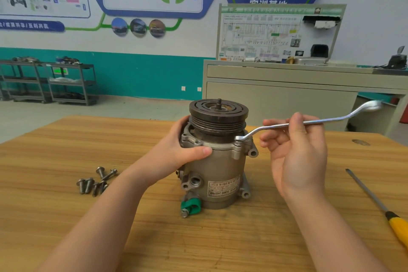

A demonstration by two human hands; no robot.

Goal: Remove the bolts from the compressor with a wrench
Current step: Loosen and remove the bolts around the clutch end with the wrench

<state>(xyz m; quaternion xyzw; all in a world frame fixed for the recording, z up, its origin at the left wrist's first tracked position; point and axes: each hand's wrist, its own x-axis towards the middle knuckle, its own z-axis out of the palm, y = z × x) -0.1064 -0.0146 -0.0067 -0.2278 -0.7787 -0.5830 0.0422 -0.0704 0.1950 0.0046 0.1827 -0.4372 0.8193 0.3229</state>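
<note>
A grey compressor (220, 174) stands upright on the wooden table (66, 216), its dark pulley on top. My left hand (181, 146) grips the upper left of its body, thumb across the front flange. A silver offset ring wrench (276, 126) sits with its near ring on a bolt at the flange's right front. My right hand (295, 148) holds the wrench shaft between thumb and fingers, the other fingers loosely spread. Several removed bolts (96, 181) lie on the table to the left.
A yellow-handled screwdriver (379, 205) lies at the table's right edge. Behind the table stand a beige training bench with a wiring board (278, 35) and metal shelving (50, 81) against the teal wall.
</note>
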